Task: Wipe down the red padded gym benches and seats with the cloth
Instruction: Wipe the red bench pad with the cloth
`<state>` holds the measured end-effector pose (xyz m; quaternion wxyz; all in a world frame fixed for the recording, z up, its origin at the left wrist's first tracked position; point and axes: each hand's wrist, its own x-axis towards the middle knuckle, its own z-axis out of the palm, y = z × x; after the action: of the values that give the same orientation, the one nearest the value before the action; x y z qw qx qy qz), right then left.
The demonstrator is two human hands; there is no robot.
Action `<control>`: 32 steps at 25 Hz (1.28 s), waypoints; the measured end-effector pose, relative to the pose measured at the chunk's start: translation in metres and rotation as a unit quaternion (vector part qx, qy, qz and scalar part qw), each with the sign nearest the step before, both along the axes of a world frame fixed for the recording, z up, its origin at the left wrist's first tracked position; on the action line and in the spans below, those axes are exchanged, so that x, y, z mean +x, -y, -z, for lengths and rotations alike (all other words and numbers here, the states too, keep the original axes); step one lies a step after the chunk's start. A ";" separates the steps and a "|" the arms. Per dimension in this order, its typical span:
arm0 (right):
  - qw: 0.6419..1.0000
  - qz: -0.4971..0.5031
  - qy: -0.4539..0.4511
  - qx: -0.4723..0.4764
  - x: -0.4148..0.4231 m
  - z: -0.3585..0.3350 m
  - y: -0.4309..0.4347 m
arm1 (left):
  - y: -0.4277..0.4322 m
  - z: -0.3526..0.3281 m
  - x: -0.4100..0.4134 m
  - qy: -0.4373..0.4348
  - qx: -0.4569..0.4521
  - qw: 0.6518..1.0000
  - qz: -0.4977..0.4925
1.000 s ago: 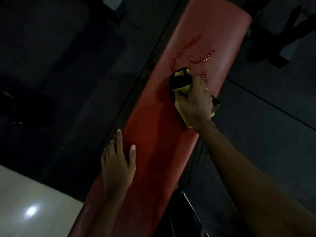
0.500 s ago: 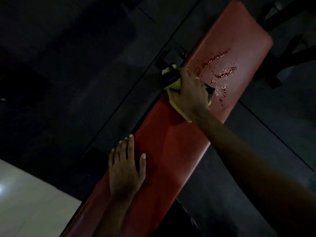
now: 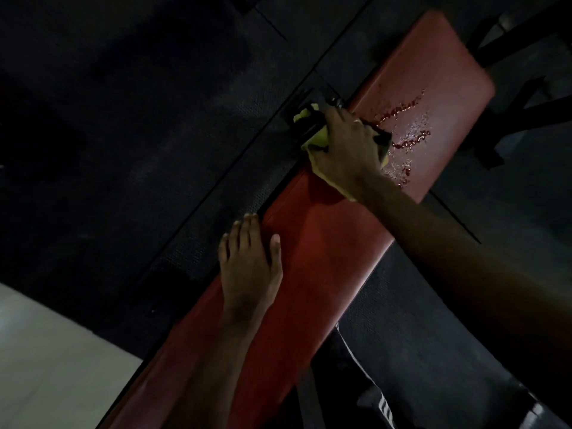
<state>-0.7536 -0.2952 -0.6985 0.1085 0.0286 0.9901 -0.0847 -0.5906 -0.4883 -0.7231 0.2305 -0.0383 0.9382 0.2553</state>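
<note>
A yellow cloth [image 3: 318, 138] is seen bunched at the left edge of a red padded bench [image 3: 325, 243], about two-thirds of the way up its length, where it is pressed down under the right hand [image 3: 346, 150]. The cloth is judged to be soft, light and limp, best gathered in the palm so that a flat fold is left against the vinyl. The right hand is curled over the cloth and clutches it, the arm stretched out long across the pad from the lower right. Just beyond the cloth, beads of liquid [image 3: 408, 131] lie unwiped on the upper part of the pad, which is likely to be slick there. The left hand [image 3: 250, 261] is laid flat with fingers straight on the near left edge of the bench, holding nothing. Dark rubber floor mats [image 3: 154, 134] surround the bench.
</note>
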 end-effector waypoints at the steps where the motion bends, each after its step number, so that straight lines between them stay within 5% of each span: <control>1: 1.000 -0.017 -0.005 -0.020 0.017 0.002 0.005 | -0.005 0.003 -0.010 -0.015 0.003 1.000 0.018; 4: 0.996 -0.049 0.010 -0.070 0.057 -0.005 -0.016 | -0.010 0.010 -0.021 -0.031 -0.005 0.999 0.041; 9: 0.960 0.245 -0.061 -0.122 0.099 -0.010 -0.054 | -0.016 0.008 -0.020 -0.022 -0.013 1.000 0.018; 14: 0.930 0.314 -0.042 -0.186 0.210 -0.008 -0.017 | -0.036 -0.002 -0.037 0.015 0.097 0.993 -0.071; 22: 0.771 0.554 -0.133 -0.283 0.152 0.004 -0.101 | -0.107 0.008 -0.080 -0.064 0.010 0.998 0.004; 28: 0.722 0.521 -0.067 -0.449 0.233 -0.012 -0.045 | -0.117 0.016 -0.069 -0.142 -0.049 0.989 -0.010; 32: 0.716 0.537 -0.092 -0.435 0.189 0.009 -0.110 | -0.121 0.014 -0.069 -0.159 -0.065 0.985 -0.019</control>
<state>-0.5648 -0.1850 -0.7077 -0.0460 0.4975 0.6671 -0.5527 -0.6596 -0.3677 -0.7375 0.0703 -0.0299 0.9766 0.2009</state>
